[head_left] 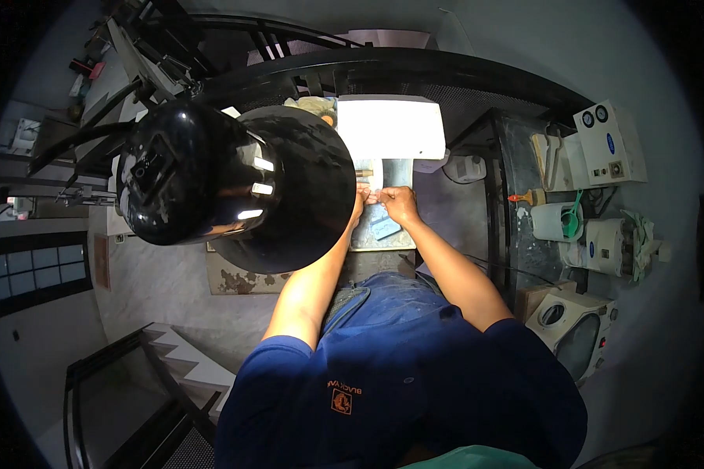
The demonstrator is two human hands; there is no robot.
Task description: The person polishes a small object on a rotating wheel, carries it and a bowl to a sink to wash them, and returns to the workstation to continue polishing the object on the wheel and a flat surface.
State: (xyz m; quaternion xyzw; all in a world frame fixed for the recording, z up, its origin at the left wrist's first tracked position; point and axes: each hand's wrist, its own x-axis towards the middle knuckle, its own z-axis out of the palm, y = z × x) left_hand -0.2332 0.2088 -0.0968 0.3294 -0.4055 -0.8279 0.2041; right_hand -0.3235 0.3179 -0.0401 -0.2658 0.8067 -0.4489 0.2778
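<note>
My right hand point(399, 204) has its fingers pressed together around something too small to make out, over a lit work surface point(400, 173). Close to its fingertips is my left hand point(361, 201), partly hidden behind the rim of a large black lamp point(305, 187); its fingertips are drawn together at the same spot. Just below the hands lies a small blue-grey block point(385, 227). A brownish cylindrical piece point(364, 173) lies just above my left hand.
A bright white box point(389, 129) stands beyond the hands. On the right bench are a white device with gauges point(608, 144), a brush point(529, 197), a white container point(551, 222) with a green tool, and a machine with a round window point(571, 327). Stairs point(181, 356) lie lower left.
</note>
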